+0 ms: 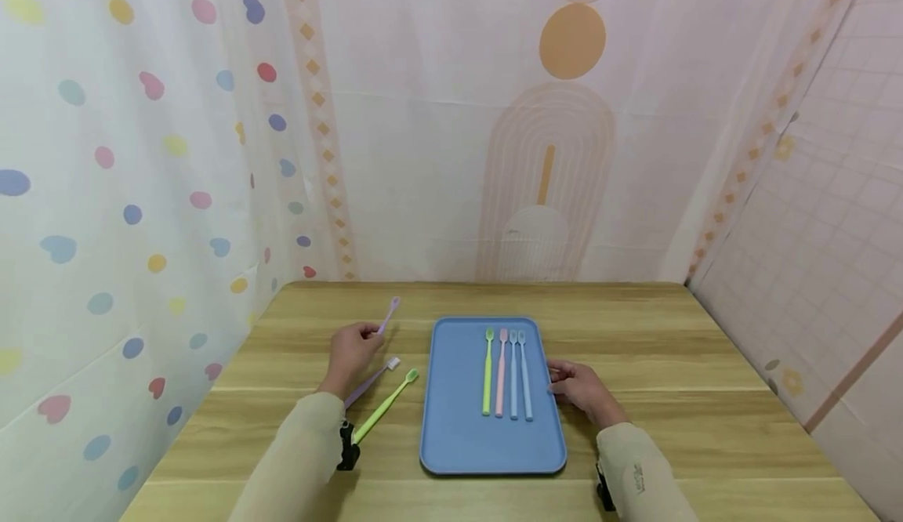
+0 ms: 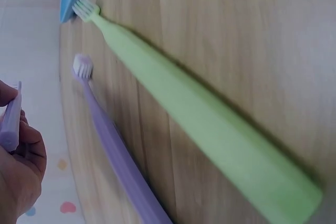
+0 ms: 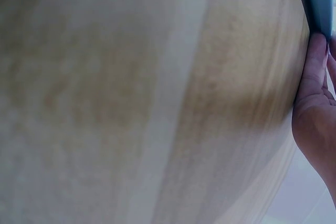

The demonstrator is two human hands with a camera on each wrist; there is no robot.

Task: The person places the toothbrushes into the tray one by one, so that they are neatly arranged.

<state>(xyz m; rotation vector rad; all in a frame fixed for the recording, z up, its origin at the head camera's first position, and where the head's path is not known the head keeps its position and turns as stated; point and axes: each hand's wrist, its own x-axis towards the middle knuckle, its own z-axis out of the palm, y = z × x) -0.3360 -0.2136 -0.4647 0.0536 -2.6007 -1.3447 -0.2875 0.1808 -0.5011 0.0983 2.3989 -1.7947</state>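
My left hand (image 1: 355,353) pinches a purple toothbrush (image 1: 389,315) by its handle, above the table left of the tray, head pointing away from me. In the left wrist view that toothbrush (image 2: 11,121) shows between thumb and fingers. Below the hand lie another purple toothbrush (image 1: 367,383) with white bristles and a green toothbrush (image 1: 386,407), its head near the tray. My right hand (image 1: 582,389) grips the right rim of the blue tray (image 1: 455,436). Side by side on the tray lie a green toothbrush (image 1: 487,377), a pink toothbrush (image 1: 501,377) and two light blue toothbrushes (image 1: 513,377).
The wood-grain table (image 1: 656,334) extends around the tray and ends at a patterned curtain (image 1: 423,154) behind. More curtain hangs at the left and right sides.
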